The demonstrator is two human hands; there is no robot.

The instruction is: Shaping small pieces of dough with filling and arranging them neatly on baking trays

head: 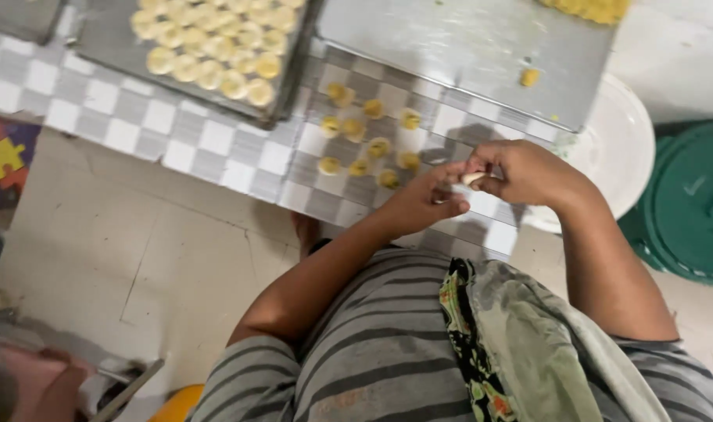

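My left hand and my right hand meet above a grey-and-white chequered mat on the floor. Both pinch one small pale piece of dough between their fingertips. Just beyond the hands, several small round yellow dough pieces lie loose on the mat. A metal tray at the top left holds several rows of the same round pieces. A second metal tray at the top right is mostly bare, with one piece near its edge.
A white round bowl sits right of my right hand, a green round lid beyond it. Pale floor tiles lie to the left, a coloured puzzle mat at the far left. A green patterned cloth lies on my lap.
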